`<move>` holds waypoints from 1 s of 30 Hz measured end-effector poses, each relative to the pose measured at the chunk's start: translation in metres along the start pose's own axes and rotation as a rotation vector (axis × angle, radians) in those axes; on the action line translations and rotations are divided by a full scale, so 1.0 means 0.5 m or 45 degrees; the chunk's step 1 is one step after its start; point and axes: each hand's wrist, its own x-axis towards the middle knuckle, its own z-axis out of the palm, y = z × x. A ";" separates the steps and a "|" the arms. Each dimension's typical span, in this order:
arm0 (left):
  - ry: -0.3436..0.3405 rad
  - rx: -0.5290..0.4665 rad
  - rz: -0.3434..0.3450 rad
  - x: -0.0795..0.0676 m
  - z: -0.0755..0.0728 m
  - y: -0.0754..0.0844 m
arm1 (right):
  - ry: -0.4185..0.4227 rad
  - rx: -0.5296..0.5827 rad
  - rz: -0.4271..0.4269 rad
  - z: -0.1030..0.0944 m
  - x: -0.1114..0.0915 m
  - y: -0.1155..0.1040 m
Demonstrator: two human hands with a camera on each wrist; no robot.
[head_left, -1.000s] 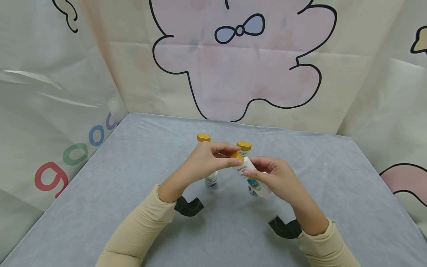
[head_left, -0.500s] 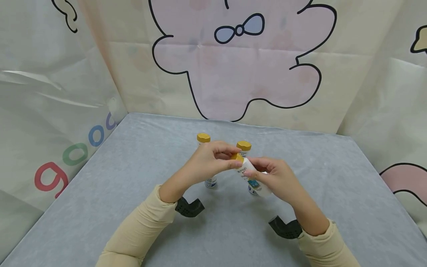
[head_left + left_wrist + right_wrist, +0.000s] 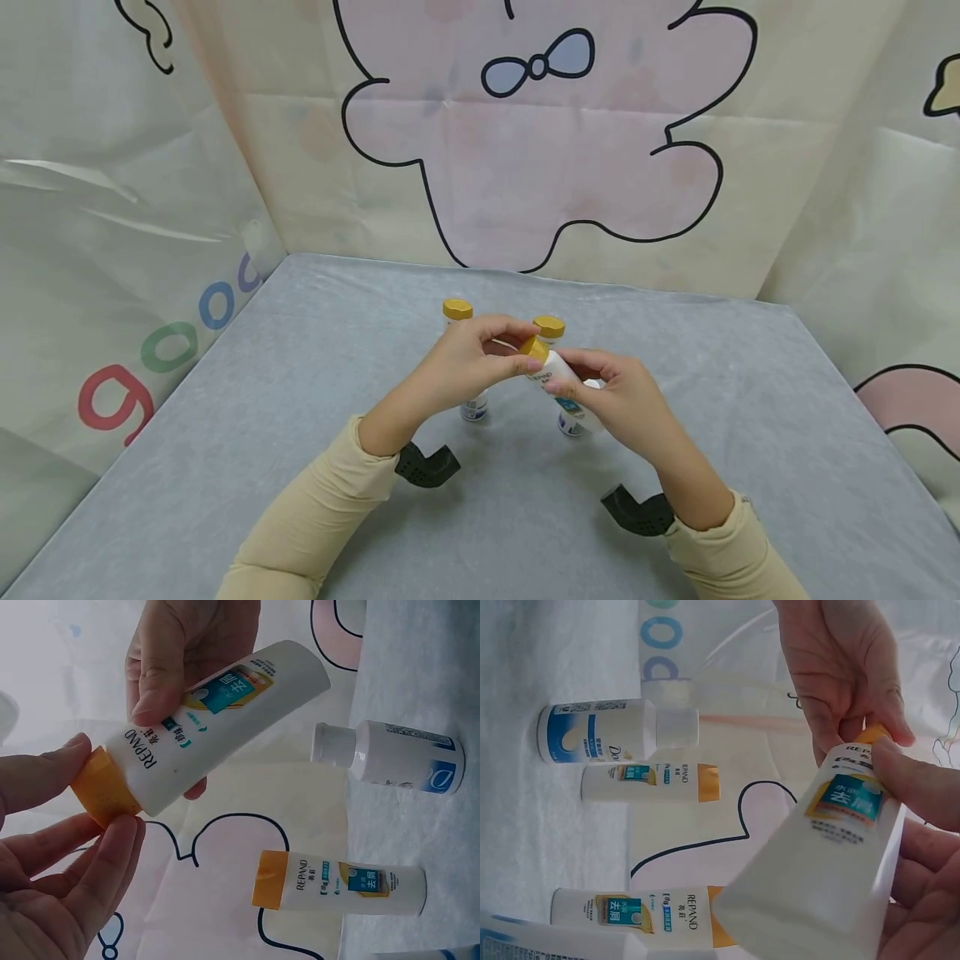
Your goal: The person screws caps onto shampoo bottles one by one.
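Note:
A white shampoo bottle [image 3: 553,368] with a yellow cap [image 3: 105,786] is held tilted above the table, cap toward the upper left. My left hand [image 3: 468,358] pinches the cap between thumb and fingers. Around the white body, my right hand [image 3: 626,404] grips with its thumb on the label side. The cap sits on the bottle's neck; whether it is loose cannot be told. In the right wrist view, the bottle's base [image 3: 795,900] faces the camera and my left hand [image 3: 844,671] covers most of the cap.
Two similar yellow-capped bottles [image 3: 457,309] [image 3: 550,326] stand behind my hands. Nearer stand two white-capped bottles with blue labels [image 3: 474,408] [image 3: 570,426], partly hidden by the hands. A grey-blue cloth [image 3: 360,308] covers the table; printed curtains [image 3: 480,192] surround it.
My right hand and the held bottle have shifted slightly upward, and the bottle's label shows at a slightly different turn. My left hand stays on the cap; the standing bottles have not moved.

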 end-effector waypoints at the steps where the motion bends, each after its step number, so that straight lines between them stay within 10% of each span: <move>1: 0.000 0.001 0.011 0.000 0.000 0.000 | -0.003 0.000 -0.006 -0.001 0.000 0.001; 30: -0.022 0.047 0.162 0.003 0.001 -0.004 | -0.072 0.125 0.055 -0.007 0.007 0.006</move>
